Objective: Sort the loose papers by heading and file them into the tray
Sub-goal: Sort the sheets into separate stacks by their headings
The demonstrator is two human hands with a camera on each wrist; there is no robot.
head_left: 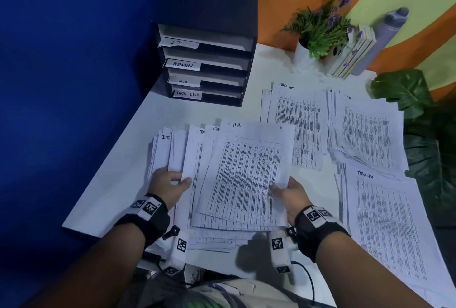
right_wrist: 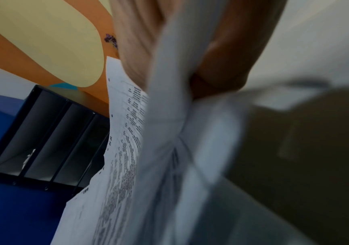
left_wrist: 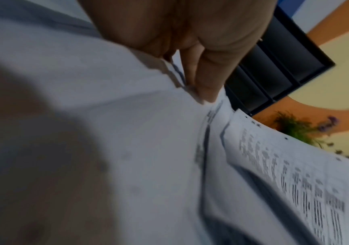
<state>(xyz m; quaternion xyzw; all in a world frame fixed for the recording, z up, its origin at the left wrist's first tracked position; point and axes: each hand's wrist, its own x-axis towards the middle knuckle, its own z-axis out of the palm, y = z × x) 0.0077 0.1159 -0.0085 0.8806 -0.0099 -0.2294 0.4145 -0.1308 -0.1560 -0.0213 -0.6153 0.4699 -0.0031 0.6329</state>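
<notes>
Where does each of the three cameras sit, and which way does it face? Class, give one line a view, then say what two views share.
Head: worn on the head, looking forward and down at the white table, fanned papers and black filing tray; both forearms, left hand and right hand show.
Left wrist: looks along the left hand's fingers across the papers towards the tray.
Right wrist: looks along the right hand, which grips the papers.
Shared: both wrist views show the tray and papers.
</notes>
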